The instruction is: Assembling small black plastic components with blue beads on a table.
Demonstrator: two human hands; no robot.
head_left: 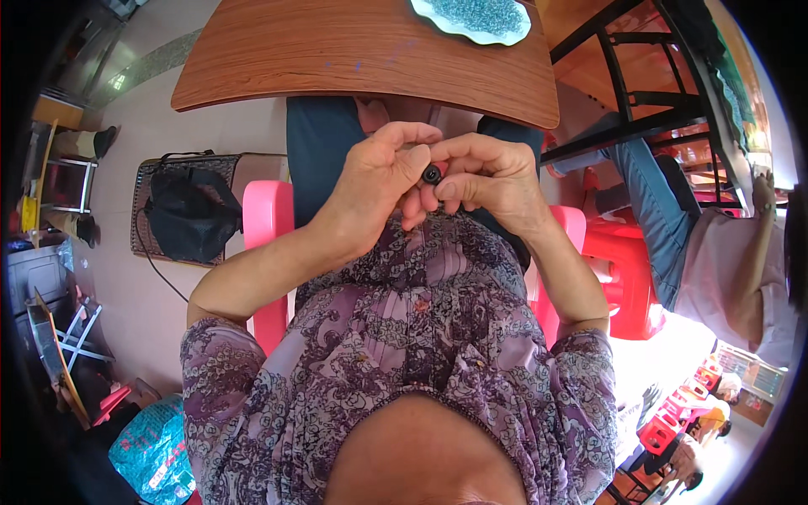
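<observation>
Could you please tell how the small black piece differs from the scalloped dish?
The small black piece is far smaller than the scalloped dish. The piece is dark; the dish is pale, wavy-rimmed. The piece is held between the left hand and right hand; the dish rests on the wooden table.

Black piece (432, 174); brown wood-grain table (337, 63); purple floral blouse (396, 337).
</observation>
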